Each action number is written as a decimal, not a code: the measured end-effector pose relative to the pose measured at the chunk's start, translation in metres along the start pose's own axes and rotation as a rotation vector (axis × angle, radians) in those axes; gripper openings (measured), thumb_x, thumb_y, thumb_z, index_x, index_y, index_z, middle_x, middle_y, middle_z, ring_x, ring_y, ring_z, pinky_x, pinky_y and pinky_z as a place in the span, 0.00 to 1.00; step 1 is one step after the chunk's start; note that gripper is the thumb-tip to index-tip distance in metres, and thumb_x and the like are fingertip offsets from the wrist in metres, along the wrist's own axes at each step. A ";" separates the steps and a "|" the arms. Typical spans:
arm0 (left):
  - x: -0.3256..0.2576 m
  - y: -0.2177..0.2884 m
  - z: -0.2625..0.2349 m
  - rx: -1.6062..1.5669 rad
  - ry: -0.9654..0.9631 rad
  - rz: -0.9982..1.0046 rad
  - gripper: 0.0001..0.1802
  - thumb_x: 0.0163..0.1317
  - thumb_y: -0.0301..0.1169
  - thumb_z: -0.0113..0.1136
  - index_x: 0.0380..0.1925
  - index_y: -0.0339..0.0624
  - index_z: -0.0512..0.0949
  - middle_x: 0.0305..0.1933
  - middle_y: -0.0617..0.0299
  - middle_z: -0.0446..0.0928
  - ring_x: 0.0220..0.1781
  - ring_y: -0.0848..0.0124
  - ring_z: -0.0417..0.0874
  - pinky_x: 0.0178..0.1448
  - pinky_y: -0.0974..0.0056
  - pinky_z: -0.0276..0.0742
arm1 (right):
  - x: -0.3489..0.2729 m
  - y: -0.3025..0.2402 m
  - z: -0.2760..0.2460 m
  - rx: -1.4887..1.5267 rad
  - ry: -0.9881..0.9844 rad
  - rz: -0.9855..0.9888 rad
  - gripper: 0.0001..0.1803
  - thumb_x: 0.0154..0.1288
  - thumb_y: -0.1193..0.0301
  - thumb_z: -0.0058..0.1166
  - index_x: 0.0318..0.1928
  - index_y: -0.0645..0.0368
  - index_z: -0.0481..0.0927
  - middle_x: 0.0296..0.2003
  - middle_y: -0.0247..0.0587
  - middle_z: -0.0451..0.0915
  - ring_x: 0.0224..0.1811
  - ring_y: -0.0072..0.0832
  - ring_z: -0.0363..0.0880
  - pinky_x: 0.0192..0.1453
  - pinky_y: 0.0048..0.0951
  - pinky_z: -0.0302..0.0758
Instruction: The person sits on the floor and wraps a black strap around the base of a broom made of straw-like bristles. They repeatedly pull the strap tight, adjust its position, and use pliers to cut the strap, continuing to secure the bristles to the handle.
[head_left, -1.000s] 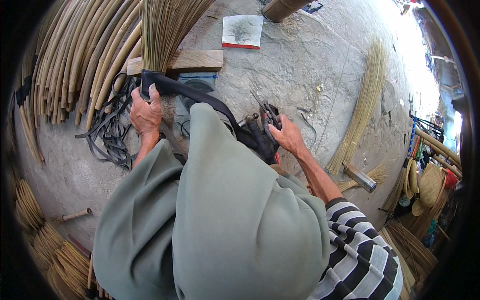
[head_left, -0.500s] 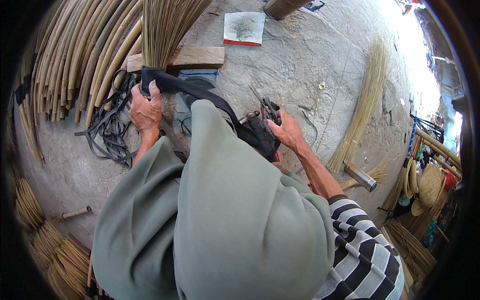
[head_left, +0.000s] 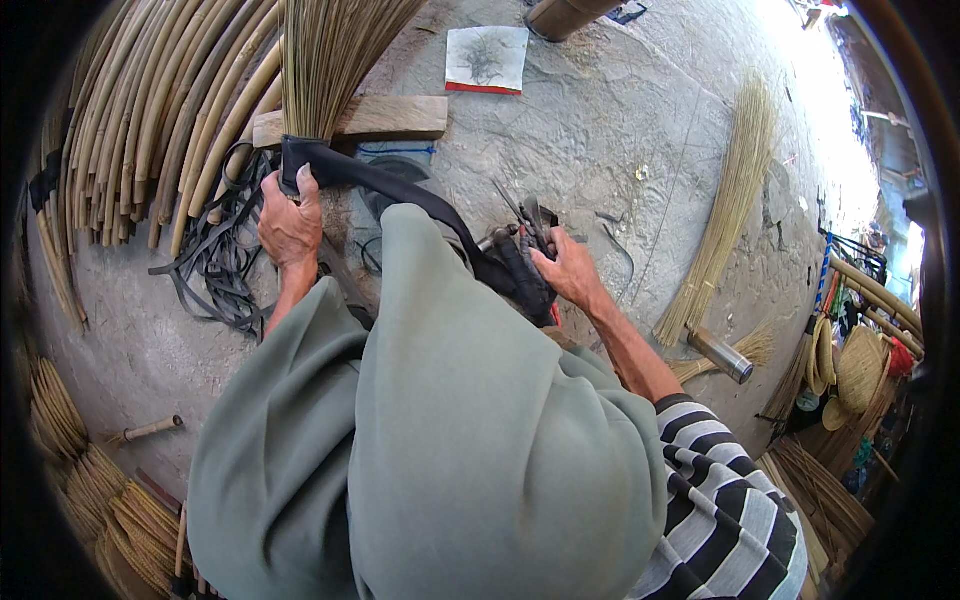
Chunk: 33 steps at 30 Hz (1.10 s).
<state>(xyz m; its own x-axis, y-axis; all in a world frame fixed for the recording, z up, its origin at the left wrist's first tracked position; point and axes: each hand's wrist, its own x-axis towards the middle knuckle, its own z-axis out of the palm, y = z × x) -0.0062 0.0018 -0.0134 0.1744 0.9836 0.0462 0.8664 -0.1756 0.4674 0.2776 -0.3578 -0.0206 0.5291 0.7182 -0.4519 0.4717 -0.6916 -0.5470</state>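
Note:
My left hand [head_left: 290, 220] is closed on the lower end of a grass broom head [head_left: 330, 70], where a wide black strip [head_left: 385, 182] is wrapped round it. From there the strip runs to the right and down toward dark wrapped tools [head_left: 525, 275] beside my right hand [head_left: 570, 268]. That hand is closed on a dark metal tool with thin pointed tips [head_left: 512, 200]; whether it is scissors or pliers I cannot tell. Grey-green cloth hides part of the strip and what lies under it.
A wooden block [head_left: 395, 117] lies by the broom head. Bent canes [head_left: 170, 110] stand at far left above tangled black strips [head_left: 215, 260]. A white sheet [head_left: 487, 58] lies far off. At right are a long grass bundle [head_left: 725, 215] and a metal cylinder [head_left: 722, 356].
The pointed tool in my right hand has turned slightly, its tips shifting a little left and down. My left hand keeps its hold on the broom head.

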 end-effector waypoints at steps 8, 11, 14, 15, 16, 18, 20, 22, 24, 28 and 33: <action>-0.001 0.002 -0.001 -0.001 0.000 0.010 0.39 0.78 0.67 0.56 0.67 0.43 0.79 0.48 0.33 0.89 0.52 0.30 0.89 0.55 0.33 0.82 | 0.005 -0.016 -0.009 0.152 0.033 -0.050 0.26 0.74 0.54 0.70 0.55 0.64 0.79 0.42 0.64 0.86 0.46 0.58 0.88 0.53 0.52 0.82; -0.001 0.004 -0.002 0.012 0.015 0.012 0.40 0.78 0.68 0.55 0.66 0.44 0.80 0.49 0.34 0.89 0.53 0.30 0.89 0.56 0.34 0.82 | 0.021 -0.032 -0.022 0.135 0.081 -0.077 0.26 0.74 0.54 0.70 0.55 0.65 0.79 0.42 0.63 0.86 0.45 0.57 0.88 0.53 0.51 0.82; 0.000 0.006 -0.003 0.000 0.007 -0.001 0.40 0.78 0.69 0.55 0.66 0.44 0.81 0.49 0.34 0.89 0.53 0.30 0.89 0.56 0.34 0.82 | 0.055 -0.053 -0.040 0.108 0.126 -0.079 0.27 0.75 0.54 0.68 0.56 0.67 0.80 0.42 0.62 0.88 0.46 0.55 0.89 0.53 0.50 0.83; -0.001 0.006 -0.003 0.004 0.006 -0.006 0.39 0.78 0.68 0.55 0.66 0.44 0.81 0.49 0.34 0.89 0.53 0.30 0.89 0.56 0.34 0.82 | 0.069 -0.059 -0.047 0.118 0.142 -0.074 0.28 0.75 0.53 0.68 0.56 0.67 0.81 0.42 0.62 0.88 0.46 0.54 0.89 0.53 0.50 0.83; -0.001 0.006 -0.004 -0.006 -0.001 -0.007 0.39 0.78 0.68 0.55 0.66 0.44 0.80 0.49 0.33 0.89 0.53 0.30 0.89 0.56 0.34 0.82 | 0.083 -0.065 -0.051 0.127 0.157 -0.069 0.28 0.75 0.53 0.67 0.57 0.68 0.81 0.42 0.62 0.88 0.46 0.53 0.90 0.53 0.50 0.83; -0.001 0.007 -0.005 0.011 0.001 -0.002 0.39 0.78 0.68 0.55 0.67 0.43 0.80 0.49 0.32 0.89 0.53 0.30 0.89 0.56 0.34 0.82 | 0.115 -0.077 -0.053 0.156 0.223 -0.048 0.31 0.75 0.49 0.66 0.55 0.70 0.82 0.42 0.64 0.89 0.46 0.53 0.90 0.53 0.50 0.83; -0.001 0.006 -0.006 -0.017 -0.006 -0.003 0.40 0.78 0.68 0.55 0.67 0.43 0.80 0.49 0.32 0.89 0.53 0.29 0.89 0.57 0.34 0.81 | 0.148 -0.081 -0.057 0.145 0.199 0.003 0.34 0.74 0.46 0.64 0.52 0.71 0.84 0.41 0.65 0.89 0.46 0.53 0.90 0.53 0.51 0.83; 0.000 0.006 -0.006 -0.008 -0.010 -0.002 0.39 0.78 0.67 0.56 0.68 0.44 0.79 0.49 0.32 0.89 0.53 0.30 0.89 0.57 0.34 0.82 | 0.174 -0.080 -0.058 0.090 0.101 0.101 0.36 0.73 0.42 0.63 0.50 0.72 0.84 0.40 0.66 0.89 0.46 0.54 0.90 0.53 0.52 0.82; 0.000 0.006 -0.005 0.038 -0.014 -0.026 0.39 0.78 0.66 0.56 0.68 0.44 0.78 0.50 0.34 0.90 0.53 0.30 0.90 0.57 0.33 0.82 | 0.183 -0.074 -0.057 0.097 0.137 0.073 0.38 0.71 0.40 0.63 0.46 0.72 0.84 0.39 0.64 0.89 0.44 0.50 0.90 0.52 0.51 0.82; -0.001 0.004 -0.005 0.020 -0.007 -0.011 0.39 0.78 0.66 0.56 0.68 0.44 0.78 0.49 0.34 0.90 0.53 0.30 0.90 0.56 0.33 0.82 | 0.172 -0.067 -0.061 0.172 0.137 0.098 0.36 0.71 0.41 0.64 0.44 0.70 0.83 0.36 0.60 0.88 0.42 0.44 0.88 0.50 0.47 0.82; -0.001 0.003 -0.002 -0.007 0.018 0.023 0.38 0.78 0.65 0.58 0.67 0.44 0.79 0.49 0.35 0.90 0.51 0.30 0.90 0.55 0.34 0.82 | 0.114 -0.048 -0.072 0.127 0.106 0.103 0.35 0.72 0.43 0.64 0.45 0.71 0.83 0.36 0.60 0.87 0.41 0.44 0.88 0.48 0.45 0.82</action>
<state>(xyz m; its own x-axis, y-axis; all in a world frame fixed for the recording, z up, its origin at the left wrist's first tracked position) -0.0051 0.0007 -0.0100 0.1854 0.9799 0.0731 0.8591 -0.1978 0.4720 0.3665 -0.2482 0.0051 0.6443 0.6272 -0.4376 0.3214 -0.7413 -0.5892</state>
